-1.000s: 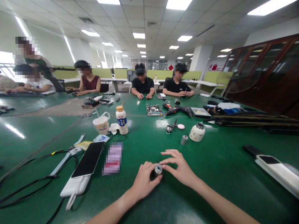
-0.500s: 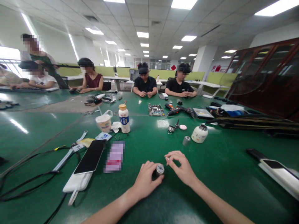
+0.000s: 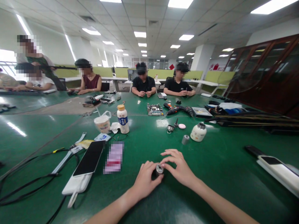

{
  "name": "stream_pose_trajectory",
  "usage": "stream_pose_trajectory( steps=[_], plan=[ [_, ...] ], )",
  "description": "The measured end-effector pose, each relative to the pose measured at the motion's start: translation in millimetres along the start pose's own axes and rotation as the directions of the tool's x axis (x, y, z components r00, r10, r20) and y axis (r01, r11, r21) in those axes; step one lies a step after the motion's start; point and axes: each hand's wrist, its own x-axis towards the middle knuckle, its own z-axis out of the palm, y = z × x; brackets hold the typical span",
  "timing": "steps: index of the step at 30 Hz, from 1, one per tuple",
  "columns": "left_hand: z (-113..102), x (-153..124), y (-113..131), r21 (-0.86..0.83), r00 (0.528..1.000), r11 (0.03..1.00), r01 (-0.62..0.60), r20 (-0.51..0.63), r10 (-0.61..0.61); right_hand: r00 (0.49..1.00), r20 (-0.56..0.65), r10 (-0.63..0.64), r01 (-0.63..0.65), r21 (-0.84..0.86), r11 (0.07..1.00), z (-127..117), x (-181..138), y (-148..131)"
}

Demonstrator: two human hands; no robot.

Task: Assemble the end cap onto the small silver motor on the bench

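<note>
My left hand (image 3: 146, 179) curls its thumb and fingers around a small silver metal cylinder (image 3: 159, 169), which stands upright on the green table. The cylinder's top face shows darker openings. My right hand (image 3: 178, 166) is at its upper right, thumb and index finger pinched together at the top rim; anything between those fingertips is too small to make out. Farther off stands a similar grey metal cylinder (image 3: 185, 139), beside a cream-coloured round jar (image 3: 198, 132) with an open dark neck.
Left of my hands lie a purple packet (image 3: 114, 157), a black-screened phone (image 3: 90, 158) on a white power bank (image 3: 77, 183), and cables. A milk bottle (image 3: 123, 119) and plastic cup (image 3: 102, 123) stand beyond. Farther are a circuit board (image 3: 154, 109) and power drills (image 3: 179, 110). Several people sit across.
My right hand has moved left and slightly down, bringing its pinched fingertips from beside the metal cylinder onto its top. My left hand keeps its hold. The view has shifted slightly.
</note>
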Motion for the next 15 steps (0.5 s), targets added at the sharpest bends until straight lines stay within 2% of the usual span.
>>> stream_pose_trajectory(
  steps=[4, 7, 11, 15],
  plan=[
    [-1.2, -0.7, 2.3, 0.0, 1.0, 1.0, 0.009, 0.005, -0.009, 0.998, -0.061, 0.018, -0.021, -0.055, 0.998, -22.6, -11.3, 22.4],
    [-1.3, -0.7, 3.6, -0.013, 1.0, 1.0, 0.014, -0.018, -0.014, 0.996, -0.025, 0.083, -0.085, -0.121, 0.989, -33.4, -32.5, 46.9],
    [-0.3, -1.2, 3.2, -0.02, 0.997, 0.999, 0.028, -0.068, -0.029, 0.984, 0.064, 0.168, -0.154, -0.183, 0.971, -33.2, -62.9, 68.9],
    [3.4, -3.1, -2.0, -0.042, 0.994, 0.999, 0.035, -0.105, -0.039, 0.979, 0.077, 0.189, -0.172, -0.186, 0.967, -28.0, -76.8, 74.4]
  ],
)
